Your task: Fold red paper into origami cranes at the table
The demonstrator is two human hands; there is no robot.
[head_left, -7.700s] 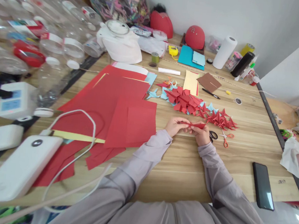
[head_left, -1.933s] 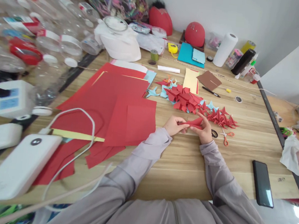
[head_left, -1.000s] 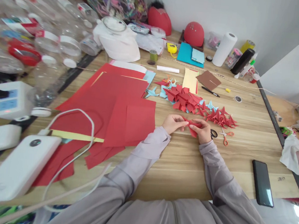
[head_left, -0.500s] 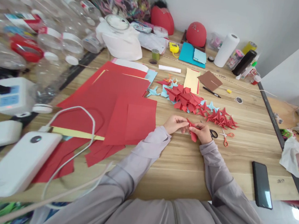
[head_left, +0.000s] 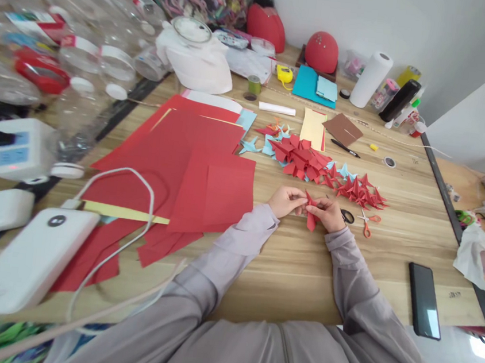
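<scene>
Between my two hands is a small folded piece of red paper (head_left: pixel 311 220), narrow and pointed at its upper end. My left hand (head_left: pixel 286 201) pinches its left side with thumb and fingertips. From the right, my right hand (head_left: pixel 328 213) grips it with the thumb across the front; some fingers are hidden behind. Just beyond lie folded red paper pieces (head_left: pixel 301 157) and pointed red paper stars (head_left: pixel 360 189), with light blue paper stars (head_left: pixel 251 145) among them. Black-handled scissors (head_left: pixel 347 216) and orange-handled scissors (head_left: pixel 367 222) rest right of my right hand.
Red paper sheets (head_left: pixel 167 156) are stacked at left, beside a white power bank (head_left: pixel 30 263) with a looping cable. Plastic bottles (head_left: pixel 82 55) crowd the far left. A phone (head_left: pixel 424 302) lies at right. A pen (head_left: pixel 345 148), brown paper (head_left: pixel 342 128) and yellow tape measure (head_left: pixel 284 75) sit farther back.
The folded red paper has turned more upright between my fingers, its lower end swinging slightly left. Both hands keep their hold. The whole view has shifted a little.
</scene>
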